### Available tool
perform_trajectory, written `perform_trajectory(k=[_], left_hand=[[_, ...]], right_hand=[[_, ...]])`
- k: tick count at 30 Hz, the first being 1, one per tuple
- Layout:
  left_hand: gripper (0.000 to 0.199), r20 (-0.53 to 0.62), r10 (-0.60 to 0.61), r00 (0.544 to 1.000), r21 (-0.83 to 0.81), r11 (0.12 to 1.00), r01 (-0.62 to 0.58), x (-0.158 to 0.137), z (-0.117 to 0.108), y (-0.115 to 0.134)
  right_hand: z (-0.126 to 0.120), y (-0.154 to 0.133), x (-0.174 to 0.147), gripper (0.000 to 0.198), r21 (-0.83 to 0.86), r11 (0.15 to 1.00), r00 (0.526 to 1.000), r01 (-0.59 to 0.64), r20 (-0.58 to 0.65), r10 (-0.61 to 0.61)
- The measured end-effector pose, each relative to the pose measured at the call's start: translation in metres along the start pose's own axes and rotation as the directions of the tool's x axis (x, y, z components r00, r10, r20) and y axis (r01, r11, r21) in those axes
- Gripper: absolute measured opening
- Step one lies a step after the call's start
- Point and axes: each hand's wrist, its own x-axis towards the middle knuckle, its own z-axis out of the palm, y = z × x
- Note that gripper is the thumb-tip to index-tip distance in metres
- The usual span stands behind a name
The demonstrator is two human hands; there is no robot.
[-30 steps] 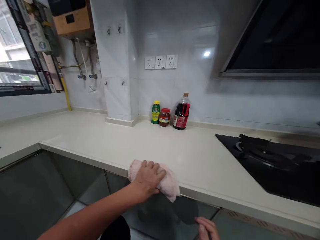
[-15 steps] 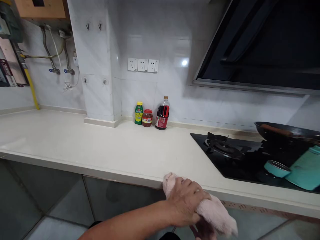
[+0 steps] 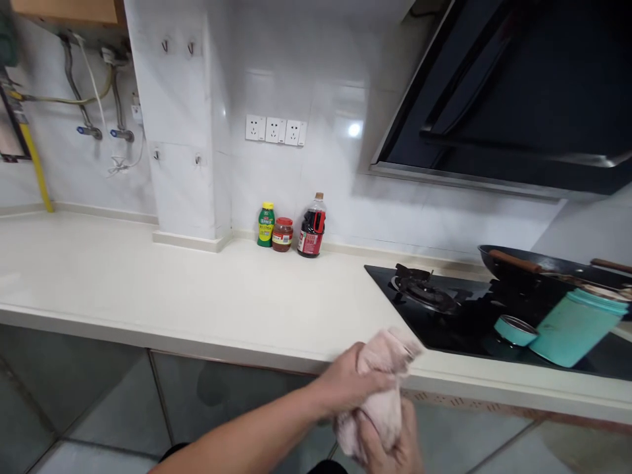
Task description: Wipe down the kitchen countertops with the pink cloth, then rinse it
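A bunched pale pink cloth (image 3: 388, 395) is held in both hands just in front of the counter's front edge. My left hand (image 3: 348, 382) wraps round its upper part, the thumb lying across it. Lower down, my right hand (image 3: 395, 441) grips the bottom of the cloth, its thumb pressed on the front. The cloth stands upright between the hands, its top end above the edge of the cream countertop (image 3: 207, 296). Motion blurs the top end slightly.
At the wall stand a green bottle (image 3: 265, 225), a red-lidded jar (image 3: 282, 236) and a dark sauce bottle (image 3: 311, 227). On the right, a black gas hob (image 3: 474, 326) carries a wok (image 3: 557, 266), a turquoise canister (image 3: 575, 329) and a small turquoise ring-shaped piece (image 3: 514, 331). A range hood (image 3: 503, 99) hangs above.
The cloth has turned from lying across the hands to upright. My right hand has come into clear view, gripping its lower end. The view has shifted slightly to the right.
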Motion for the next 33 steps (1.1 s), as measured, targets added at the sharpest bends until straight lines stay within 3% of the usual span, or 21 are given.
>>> perform_trajectory(k=[2, 3, 4, 6, 9, 13, 16, 19, 22, 25, 27, 30, 33], left_hand=[[0.05, -0.122, 0.081, 0.989, 0.226, 0.973, -0.052, -0.001, -0.037, 0.009], [0.048, -0.218, 0.164, 0.962, 0.389, 0.919, -0.069, -0.003, -0.057, 0.012], [0.049, -0.317, 0.263, 0.911, 0.526, 0.848, -0.062, -0.006, -0.079, 0.014], [0.046, -0.409, 0.349, 0.843, 0.694, 0.719, 0.039, -0.016, -0.124, 0.013], [0.041, -0.495, 0.362, 0.79, 0.783, 0.579, 0.225, -0.041, -0.187, 0.002], [0.041, -0.566, 0.351, 0.746, 0.797, 0.463, 0.387, -0.074, -0.242, -0.014], [0.046, -0.611, 0.296, 0.734, 0.754, 0.5, 0.427, -0.083, -0.255, -0.019], [0.047, -0.558, 0.29, 0.777, 0.792, 0.465, 0.395, -0.08, -0.251, -0.022], [0.044, -0.506, 0.3, 0.809, 0.844, 0.368, 0.391, -0.075, -0.245, -0.024], [0.043, -0.52, 0.268, 0.811, 0.841, 0.33, 0.43, -0.074, -0.242, -0.025], [0.044, -0.512, 0.255, 0.82, 0.847, 0.313, 0.431, -0.074, -0.241, -0.023], [0.045, -0.508, 0.231, 0.83, 0.846, 0.316, 0.43, -0.072, -0.238, -0.019], [0.047, -0.538, 0.197, 0.82, 0.816, 0.366, 0.448, -0.07, -0.24, -0.016]], right_hand=[[0.028, -0.027, 0.01, 0.04, -0.017, 0.994, 0.994, 0.108, 0.022, -0.108], [0.042, -0.039, 0.014, 0.039, -0.041, 0.982, 0.981, 0.187, 0.052, -0.185], [0.055, -0.051, 0.017, 0.038, -0.073, 0.958, 0.958, 0.277, 0.093, -0.27], [0.075, -0.071, 0.022, 0.037, -0.122, 0.875, 0.87, 0.468, 0.234, -0.433], [0.086, -0.091, 0.03, 0.037, -0.086, 0.756, 0.706, 0.649, 0.437, -0.557], [0.086, -0.103, 0.041, 0.048, 0.039, 0.731, 0.603, 0.682, 0.535, -0.592], [0.094, -0.111, 0.048, 0.064, 0.077, 0.696, 0.547, 0.714, 0.56, -0.623], [0.108, -0.112, 0.053, 0.08, 0.023, 0.689, 0.539, 0.725, 0.605, -0.586], [0.12, -0.101, 0.053, 0.094, -0.153, 0.684, 0.613, 0.714, 0.608, -0.504], [0.129, -0.082, 0.048, 0.111, -0.325, 0.677, 0.714, 0.66, 0.551, -0.432], [0.136, -0.076, 0.044, 0.121, -0.366, 0.678, 0.743, 0.638, 0.524, -0.416], [0.149, -0.085, 0.039, 0.118, -0.347, 0.645, 0.704, 0.681, 0.553, -0.446], [0.163, -0.108, 0.037, 0.105, -0.269, 0.564, 0.593, 0.78, 0.605, -0.531]])
